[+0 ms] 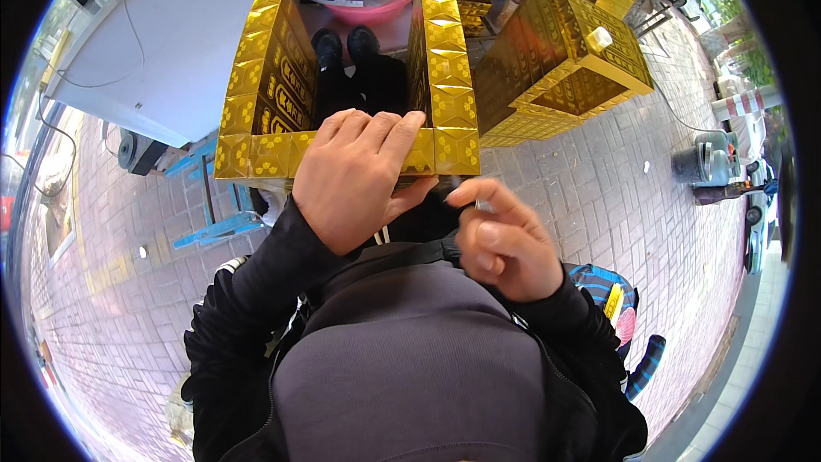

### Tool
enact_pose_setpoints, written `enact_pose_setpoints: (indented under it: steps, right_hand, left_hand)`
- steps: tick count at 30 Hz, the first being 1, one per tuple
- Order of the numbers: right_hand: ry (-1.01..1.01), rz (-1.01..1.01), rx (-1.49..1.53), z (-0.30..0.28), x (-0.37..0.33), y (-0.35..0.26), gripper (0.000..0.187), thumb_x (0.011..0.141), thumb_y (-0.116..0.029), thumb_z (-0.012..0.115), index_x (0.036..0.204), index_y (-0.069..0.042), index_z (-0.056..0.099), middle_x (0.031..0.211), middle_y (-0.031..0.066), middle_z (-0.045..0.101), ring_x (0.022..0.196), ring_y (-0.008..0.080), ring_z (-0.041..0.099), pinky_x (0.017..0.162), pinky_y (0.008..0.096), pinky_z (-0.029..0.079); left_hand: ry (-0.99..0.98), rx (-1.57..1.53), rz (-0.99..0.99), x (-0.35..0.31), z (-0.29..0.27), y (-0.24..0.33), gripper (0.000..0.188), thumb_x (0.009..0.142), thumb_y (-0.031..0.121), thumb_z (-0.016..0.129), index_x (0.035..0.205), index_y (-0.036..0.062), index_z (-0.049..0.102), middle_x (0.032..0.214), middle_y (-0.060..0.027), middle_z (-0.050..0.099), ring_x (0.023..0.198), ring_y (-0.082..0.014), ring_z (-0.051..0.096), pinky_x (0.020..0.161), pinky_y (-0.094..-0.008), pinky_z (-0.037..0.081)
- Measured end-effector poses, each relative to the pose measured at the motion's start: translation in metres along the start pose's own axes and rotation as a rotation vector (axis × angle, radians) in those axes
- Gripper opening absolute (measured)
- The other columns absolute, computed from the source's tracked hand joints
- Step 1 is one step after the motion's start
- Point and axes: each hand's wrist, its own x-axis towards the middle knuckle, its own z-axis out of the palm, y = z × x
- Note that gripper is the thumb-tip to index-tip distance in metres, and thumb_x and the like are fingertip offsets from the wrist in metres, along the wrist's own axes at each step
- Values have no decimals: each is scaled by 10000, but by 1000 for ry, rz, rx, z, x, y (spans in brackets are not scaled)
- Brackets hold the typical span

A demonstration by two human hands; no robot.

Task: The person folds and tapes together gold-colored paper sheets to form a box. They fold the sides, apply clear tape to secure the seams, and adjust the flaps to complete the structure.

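In my lap is a U-shaped frame (pixel 452 77) of shiny gold patterned paper or card, its two arms reaching away from me. The inner face of its left arm carries dark panels. My left hand (pixel 351 175) grips the near crosspiece, fingers over the top and thumb along the near side. Just right of and below the frame's near right corner hovers my right hand (pixel 510 239), apart from it. Its fingers are curled, the forefinger bent toward the frame. A small pale glint shows between those fingers, too small to name.
A larger gold box-like structure (pixel 564 64) stands at the right on the brick paving (pixel 637 214). Beyond the frame are a pink basin (pixel 372 12) and clear plastic bags. A white panel (pixel 162 38) fills the upper left, with a blue stand (pixel 209 197) below it.
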Motion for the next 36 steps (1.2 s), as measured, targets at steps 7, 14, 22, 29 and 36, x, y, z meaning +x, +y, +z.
enact_pose_setpoints:
  steps: [7,14,22,29,36]
  right_hand:
    - [-70,102,324,-3,6,27,559,979,-135,527,1515,-132,371,712,-6,412,556,68,342,504,217,297]
    - [-116,135,493,-6,6,33,653,974,-164,509,1590,-215,298,742,15,439,591,103,361,524,228,344]
    - [-177,97,622,-8,7,41,632,990,-178,479,1595,-211,300,752,9,438,592,111,348,534,234,336]
    - [-200,119,655,-13,8,45,634,993,-249,490,1599,-240,302,750,26,442,593,122,358,546,249,367]
    - [-196,117,695,-13,8,47,613,1001,-277,493,1588,-224,323,757,27,452,588,121,362,544,246,361]
  left_hand:
    - [-5,9,12,-1,0,0,706,738,289,816,1353,48,568,1144,-98,657,1055,-294,617,1009,-428,456]
    - [-8,13,6,-3,1,0,747,736,302,817,1387,53,549,1153,-94,651,1063,-293,611,1033,-436,446]
    - [2,-8,-6,-3,2,0,786,730,309,822,1407,56,512,1157,-96,651,1046,-302,606,1041,-435,438]
    - [58,-105,-21,-3,2,1,715,705,260,852,1319,77,534,1171,-97,642,1103,-314,614,1087,-454,432]
    - [77,-19,83,-5,4,-1,510,734,218,835,1160,106,576,1219,-87,629,1172,-285,626,1118,-475,412]
